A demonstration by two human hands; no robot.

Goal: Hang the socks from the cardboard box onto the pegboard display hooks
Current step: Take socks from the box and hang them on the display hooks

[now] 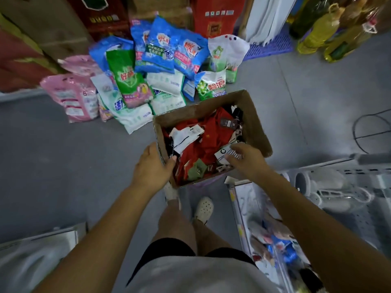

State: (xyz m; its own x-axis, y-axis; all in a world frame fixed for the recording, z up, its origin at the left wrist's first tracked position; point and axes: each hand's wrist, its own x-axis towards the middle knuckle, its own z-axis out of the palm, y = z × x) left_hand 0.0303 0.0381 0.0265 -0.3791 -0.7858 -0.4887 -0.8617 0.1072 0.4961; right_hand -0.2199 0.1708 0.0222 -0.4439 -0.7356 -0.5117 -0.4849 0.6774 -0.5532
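An open cardboard box [256, 125] sits on the grey floor in front of my feet, filled with several packs of socks [209, 132], mostly red, with white, black and green ones and paper labels. My left hand [153, 163] grips the box's left wall, thumb inside the rim. My right hand [246, 157] reaches into the near right corner and holds a white labelled sock pack [224, 153] between thumb and fingers. A white pegboard display [364, 216] shows at the right edge, blurred.
A heap of detergent bags [148, 70] lies on the floor behind the box. Red cartons stand at the back, oil bottles [325, 32] at the top right. A shelf with goods [268, 235] runs along my right, another shelf edge [42, 240] at the lower left.
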